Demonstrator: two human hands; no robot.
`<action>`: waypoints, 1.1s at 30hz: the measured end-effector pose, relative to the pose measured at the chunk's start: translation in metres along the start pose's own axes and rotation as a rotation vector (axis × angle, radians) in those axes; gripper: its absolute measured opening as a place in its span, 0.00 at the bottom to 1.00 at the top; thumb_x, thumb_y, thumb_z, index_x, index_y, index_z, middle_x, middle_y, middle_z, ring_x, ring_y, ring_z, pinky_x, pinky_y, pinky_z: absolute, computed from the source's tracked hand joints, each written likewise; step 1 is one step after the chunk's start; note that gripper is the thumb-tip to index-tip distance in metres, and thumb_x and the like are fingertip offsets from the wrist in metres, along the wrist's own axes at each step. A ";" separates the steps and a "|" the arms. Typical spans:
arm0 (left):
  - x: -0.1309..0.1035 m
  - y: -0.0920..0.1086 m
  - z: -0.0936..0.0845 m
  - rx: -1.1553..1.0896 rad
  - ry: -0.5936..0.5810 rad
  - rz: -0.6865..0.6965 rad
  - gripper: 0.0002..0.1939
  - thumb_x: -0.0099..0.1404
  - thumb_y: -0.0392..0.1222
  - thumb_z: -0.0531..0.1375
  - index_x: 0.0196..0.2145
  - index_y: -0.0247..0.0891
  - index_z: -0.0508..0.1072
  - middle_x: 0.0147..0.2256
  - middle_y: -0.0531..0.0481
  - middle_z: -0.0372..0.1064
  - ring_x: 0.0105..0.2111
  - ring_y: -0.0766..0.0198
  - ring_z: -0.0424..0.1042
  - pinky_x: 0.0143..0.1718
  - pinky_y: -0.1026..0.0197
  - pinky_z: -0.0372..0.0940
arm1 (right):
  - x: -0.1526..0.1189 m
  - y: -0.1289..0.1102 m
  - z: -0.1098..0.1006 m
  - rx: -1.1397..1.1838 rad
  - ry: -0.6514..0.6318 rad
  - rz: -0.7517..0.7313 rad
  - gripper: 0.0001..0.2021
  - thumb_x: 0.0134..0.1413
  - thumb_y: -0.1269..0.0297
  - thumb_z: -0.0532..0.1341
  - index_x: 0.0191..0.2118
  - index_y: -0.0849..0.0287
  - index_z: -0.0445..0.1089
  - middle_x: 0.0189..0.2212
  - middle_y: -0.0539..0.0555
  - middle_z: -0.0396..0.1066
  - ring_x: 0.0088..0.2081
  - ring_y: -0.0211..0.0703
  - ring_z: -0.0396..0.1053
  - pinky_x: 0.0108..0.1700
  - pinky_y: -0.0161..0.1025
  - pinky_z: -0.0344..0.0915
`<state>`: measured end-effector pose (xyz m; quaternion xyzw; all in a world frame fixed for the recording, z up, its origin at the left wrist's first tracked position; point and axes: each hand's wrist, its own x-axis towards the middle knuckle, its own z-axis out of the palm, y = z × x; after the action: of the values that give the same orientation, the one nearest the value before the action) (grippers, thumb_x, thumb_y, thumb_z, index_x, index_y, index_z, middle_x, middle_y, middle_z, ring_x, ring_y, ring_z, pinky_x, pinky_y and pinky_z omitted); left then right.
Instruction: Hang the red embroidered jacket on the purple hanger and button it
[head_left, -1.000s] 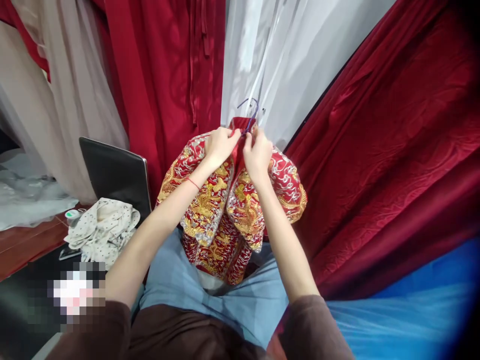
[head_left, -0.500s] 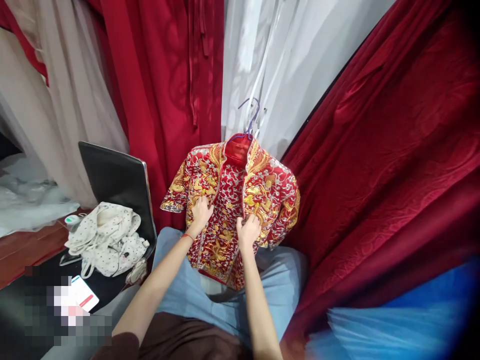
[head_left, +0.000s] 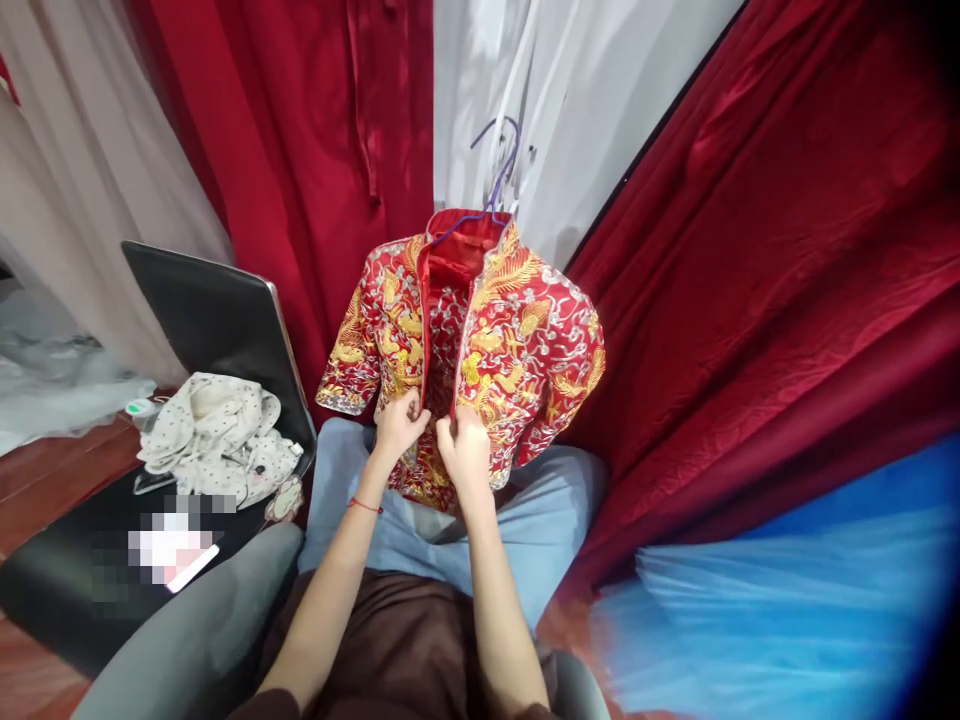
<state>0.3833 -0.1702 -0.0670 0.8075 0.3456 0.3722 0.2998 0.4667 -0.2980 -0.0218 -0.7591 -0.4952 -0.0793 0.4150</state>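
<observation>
Left hand and right hand tightly pinch the red jacket in front, tips partly hidden; at left, a pixelated patch overlaps a phone near spotted cloth.

Dark brown top, pale blue trousers, thin red bracelet on left wrist

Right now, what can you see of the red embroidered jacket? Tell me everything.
The red embroidered jacket is densely covered in gold and silver-looking stitching, with feather-like motifs near its stand-up collar. It has short sleeves and a smooth, satin-looking red lining. It sits collar up on a purple hanger, front parted, its lower end between the knees of the blue trousers. The left hand and right hand each pinch a front edge, low down, partly hiding the bottom.
</observation>
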 end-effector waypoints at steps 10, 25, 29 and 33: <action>-0.037 0.004 0.081 -0.753 -0.443 -0.070 0.35 0.48 0.40 0.71 0.55 0.38 0.70 0.54 0.41 0.71 0.57 0.48 0.68 0.61 0.50 0.61 | 0.044 0.012 -0.044 0.452 -0.027 -0.017 0.15 0.61 0.59 0.50 0.23 0.55 0.54 0.20 0.46 0.55 0.25 0.38 0.54 0.30 0.36 0.52; -0.037 -0.028 0.063 -0.791 -0.344 -0.271 0.31 0.51 0.43 0.71 0.53 0.34 0.75 0.53 0.40 0.74 0.53 0.49 0.73 0.61 0.49 0.62 | 0.023 0.072 -0.024 0.380 0.325 0.206 0.14 0.63 0.53 0.52 0.35 0.58 0.65 0.31 0.54 0.71 0.32 0.41 0.68 0.38 0.38 0.64; -0.050 -0.059 0.084 -0.806 -0.295 -0.419 0.27 0.54 0.46 0.70 0.50 0.31 0.77 0.51 0.36 0.75 0.53 0.46 0.73 0.60 0.46 0.63 | 0.017 0.092 -0.021 0.079 0.272 0.453 0.17 0.59 0.48 0.55 0.30 0.57 0.65 0.28 0.57 0.72 0.31 0.48 0.70 0.38 0.43 0.64; -0.060 -0.077 0.091 -0.807 -0.279 -0.487 0.23 0.53 0.48 0.70 0.43 0.30 0.80 0.46 0.35 0.78 0.50 0.44 0.75 0.59 0.44 0.63 | 0.011 0.117 -0.014 -0.003 0.125 0.549 0.24 0.49 0.40 0.61 0.34 0.59 0.69 0.33 0.65 0.75 0.38 0.55 0.73 0.41 0.46 0.66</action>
<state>0.4019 -0.1936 -0.1970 0.5650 0.3091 0.2838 0.7104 0.5723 -0.3195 -0.0717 -0.8591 -0.2446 -0.0114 0.4494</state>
